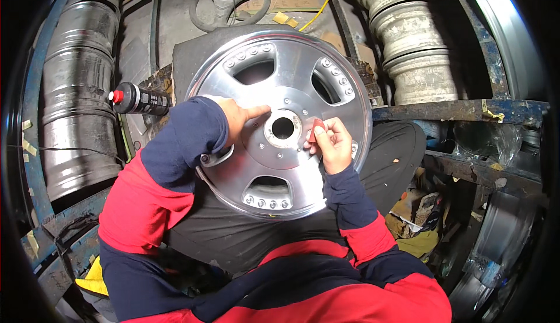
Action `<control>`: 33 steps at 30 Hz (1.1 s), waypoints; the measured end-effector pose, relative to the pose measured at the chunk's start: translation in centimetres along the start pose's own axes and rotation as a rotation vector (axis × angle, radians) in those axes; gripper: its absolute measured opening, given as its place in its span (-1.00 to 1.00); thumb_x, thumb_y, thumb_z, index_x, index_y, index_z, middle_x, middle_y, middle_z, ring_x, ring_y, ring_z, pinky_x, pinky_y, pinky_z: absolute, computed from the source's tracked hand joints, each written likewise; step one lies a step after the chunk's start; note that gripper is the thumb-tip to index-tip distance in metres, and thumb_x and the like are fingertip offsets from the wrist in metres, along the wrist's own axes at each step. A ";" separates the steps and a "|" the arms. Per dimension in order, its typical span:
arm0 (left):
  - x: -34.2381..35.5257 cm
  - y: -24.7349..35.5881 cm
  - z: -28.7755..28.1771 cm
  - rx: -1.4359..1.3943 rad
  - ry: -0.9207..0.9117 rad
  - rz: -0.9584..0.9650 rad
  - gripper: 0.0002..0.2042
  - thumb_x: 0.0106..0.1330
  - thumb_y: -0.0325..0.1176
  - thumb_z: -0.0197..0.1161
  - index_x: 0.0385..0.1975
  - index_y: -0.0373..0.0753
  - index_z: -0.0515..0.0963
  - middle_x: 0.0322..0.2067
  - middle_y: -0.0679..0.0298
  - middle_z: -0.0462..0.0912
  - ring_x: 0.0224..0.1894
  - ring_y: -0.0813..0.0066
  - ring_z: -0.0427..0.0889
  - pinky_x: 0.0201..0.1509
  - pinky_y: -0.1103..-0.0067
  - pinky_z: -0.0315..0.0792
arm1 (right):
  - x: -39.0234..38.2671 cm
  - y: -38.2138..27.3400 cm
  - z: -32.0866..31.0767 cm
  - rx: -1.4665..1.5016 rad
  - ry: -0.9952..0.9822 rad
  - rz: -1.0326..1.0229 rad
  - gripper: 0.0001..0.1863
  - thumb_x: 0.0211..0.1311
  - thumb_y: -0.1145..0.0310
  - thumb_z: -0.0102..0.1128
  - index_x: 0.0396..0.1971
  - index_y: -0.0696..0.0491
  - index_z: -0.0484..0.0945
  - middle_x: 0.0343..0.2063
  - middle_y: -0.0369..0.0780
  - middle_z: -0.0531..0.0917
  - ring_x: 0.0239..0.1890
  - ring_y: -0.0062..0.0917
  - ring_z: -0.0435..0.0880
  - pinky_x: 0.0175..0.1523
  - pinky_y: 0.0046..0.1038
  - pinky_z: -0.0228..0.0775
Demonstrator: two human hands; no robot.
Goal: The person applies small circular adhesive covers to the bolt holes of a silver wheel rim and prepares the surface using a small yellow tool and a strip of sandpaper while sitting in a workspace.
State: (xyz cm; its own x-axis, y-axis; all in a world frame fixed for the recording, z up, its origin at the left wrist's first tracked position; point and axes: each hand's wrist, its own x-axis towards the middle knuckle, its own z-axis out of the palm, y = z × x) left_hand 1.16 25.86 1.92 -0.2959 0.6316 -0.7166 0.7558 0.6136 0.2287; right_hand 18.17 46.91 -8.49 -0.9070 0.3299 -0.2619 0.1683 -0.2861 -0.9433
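Observation:
A shiny alloy wheel rim (256, 162) lies face up across my lap, with slotted openings and rows of bolts round a central hole. My left hand (236, 119) rests on its face left of the centre. The index finger is stretched out toward the upper left edge of the hub; the other fingers are partly hidden. To the right of the hub, my right hand (333, 143) pinches a small folded piece of red sandpaper (315, 130) between thumb and fingers, close to the wheel's face.
A dark bottle with a red cap (140, 99) lies at the left. Stacked bare rims (81, 101) line the left side, more rims (408, 37) the far right. A steering wheel (227, 2) stands beyond. A blue metal frame (466, 112) borders the right; wrapped rims lie below it.

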 end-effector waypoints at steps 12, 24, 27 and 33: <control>-1.4 4.4 6.9 0.068 -0.074 -0.088 -0.11 0.35 0.03 0.16 0.54 -0.24 -0.13 -0.41 -0.04 0.74 -0.38 0.02 0.76 -0.19 0.21 0.55 | 0.2 1.4 1.1 -0.435 -0.029 -0.367 -0.86 0.24 0.52 0.36 -0.36 0.21 0.55 -0.37 -0.28 0.58 -0.54 -0.76 0.54 -0.46 -0.68 0.36; 1.0 5.0 6.7 0.072 0.285 -0.117 -0.14 0.34 0.02 0.19 0.53 -0.22 -0.06 -0.40 0.04 0.75 -0.39 0.11 0.76 -0.26 0.30 0.56 | 0.5 -0.7 1.4 -0.791 0.112 -0.385 -0.80 0.10 0.46 0.46 -0.26 0.14 0.71 -0.43 -0.23 0.68 -0.60 -0.68 0.53 -0.46 -0.57 0.39; 2.4 4.6 6.6 0.041 0.372 -0.059 -0.17 0.35 0.01 0.20 0.51 -0.23 -0.02 -0.40 0.04 0.75 -0.39 0.11 0.76 -0.24 0.28 0.57 | 0.5 -1.3 1.4 -0.828 0.094 -0.366 -0.79 0.12 0.45 0.46 -0.23 0.14 0.72 -0.43 -0.21 0.70 -0.58 -0.66 0.55 -0.44 -0.56 0.41; 3.3 5.5 6.6 -0.105 0.283 -0.086 -0.19 0.36 -0.01 0.23 0.49 -0.19 0.01 -0.22 -0.09 0.72 -0.16 0.03 0.74 -0.04 0.26 0.54 | 0.3 -0.1 1.2 -0.894 0.090 -0.428 -0.78 0.17 0.46 0.43 -0.19 0.17 0.71 -0.41 -0.14 0.73 -0.54 -0.57 0.63 -0.40 -0.53 0.47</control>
State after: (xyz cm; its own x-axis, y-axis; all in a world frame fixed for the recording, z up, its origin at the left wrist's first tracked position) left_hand 8.20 28.21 -3.50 -0.5178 0.6733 -0.5277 0.6612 0.7064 0.2525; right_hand 17.42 45.95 -8.26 -0.9327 0.3247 0.1570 0.0964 0.6439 -0.7590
